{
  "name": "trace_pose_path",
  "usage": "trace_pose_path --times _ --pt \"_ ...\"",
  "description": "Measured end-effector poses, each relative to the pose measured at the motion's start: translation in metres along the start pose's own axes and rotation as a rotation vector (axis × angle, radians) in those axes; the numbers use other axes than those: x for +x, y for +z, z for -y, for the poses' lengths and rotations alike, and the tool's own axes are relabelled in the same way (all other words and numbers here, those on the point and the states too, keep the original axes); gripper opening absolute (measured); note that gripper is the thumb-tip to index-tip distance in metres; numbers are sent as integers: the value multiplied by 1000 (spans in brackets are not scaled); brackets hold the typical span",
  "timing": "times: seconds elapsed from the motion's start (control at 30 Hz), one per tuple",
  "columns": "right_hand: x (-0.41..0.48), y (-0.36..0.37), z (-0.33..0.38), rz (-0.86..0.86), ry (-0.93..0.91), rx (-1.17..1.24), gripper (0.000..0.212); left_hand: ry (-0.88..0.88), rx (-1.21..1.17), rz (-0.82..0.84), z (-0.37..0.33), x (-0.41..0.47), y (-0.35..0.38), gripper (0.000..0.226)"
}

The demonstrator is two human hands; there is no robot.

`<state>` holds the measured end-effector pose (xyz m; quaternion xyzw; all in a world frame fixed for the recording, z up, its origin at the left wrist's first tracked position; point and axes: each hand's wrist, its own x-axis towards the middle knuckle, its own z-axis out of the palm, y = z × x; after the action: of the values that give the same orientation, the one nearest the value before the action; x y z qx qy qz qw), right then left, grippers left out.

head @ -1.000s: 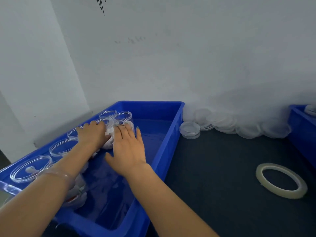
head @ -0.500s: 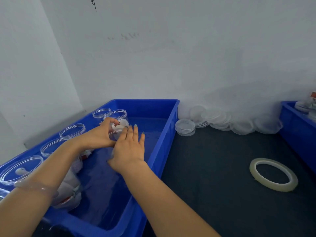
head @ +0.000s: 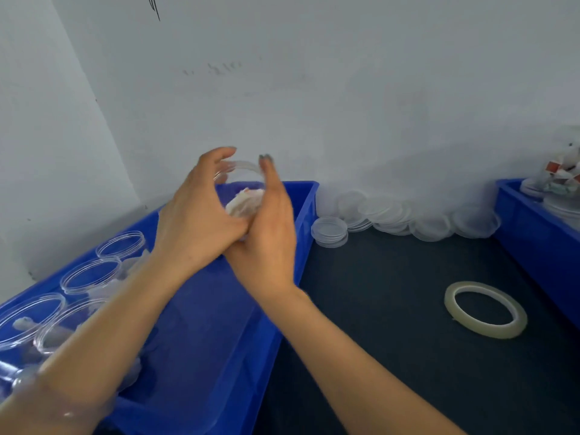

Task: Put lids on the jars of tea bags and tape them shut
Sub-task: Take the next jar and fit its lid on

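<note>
Dark matte surface (head: 392, 309) against a pale wall (head: 345, 89); left hand (head: 194, 215) curls round a clear round jar (head: 243, 196), right hand (head: 270, 233) flat against it, fingers straight

Dark grey tabletop (head: 376, 309) lies open between the left blue plastic crate (head: 292, 246) and the right blue plastic crate (head: 533, 240), with a flat ring of clear tape (head: 489, 330) near the latter, stacked clear round lids (head: 329, 230) along the back wall (head: 376, 105), and lidless clear jars (head: 91, 274) crowding the left crate's left side.
</note>
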<state>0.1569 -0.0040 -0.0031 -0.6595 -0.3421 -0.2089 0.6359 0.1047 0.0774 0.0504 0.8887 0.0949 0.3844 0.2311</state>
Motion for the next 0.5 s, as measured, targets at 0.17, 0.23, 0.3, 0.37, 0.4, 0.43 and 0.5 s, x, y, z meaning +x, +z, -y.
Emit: trace_pose_path --times 0.17,0.23,0.3,0.37,0.4,0.43,0.5 --pt "3 -85 -35 -67 -30 133 108 54 -93 199 -63 1 37 94" --pt "-6 -116 -56 -73 62 74 104 49 -96 370 -79 1 63 96" --pt "-17 -143 -75 -63 171 18 96 43 -75 521 -89 0 92 90" --pt "-27 -166 -92 -76 245 -22 91 -1 -106 669 -97 2 121 82" --pt "-31 -176 -99 -89 268 -36 90 -40 -138 738 -102 5 134 77" --pt "-34 -183 -105 -100 284 -38 89 -82 -172 791 -106 9 145 71" --pt "-41 -194 -116 -118 296 -28 87 -150 -226 861 -110 19 167 55"
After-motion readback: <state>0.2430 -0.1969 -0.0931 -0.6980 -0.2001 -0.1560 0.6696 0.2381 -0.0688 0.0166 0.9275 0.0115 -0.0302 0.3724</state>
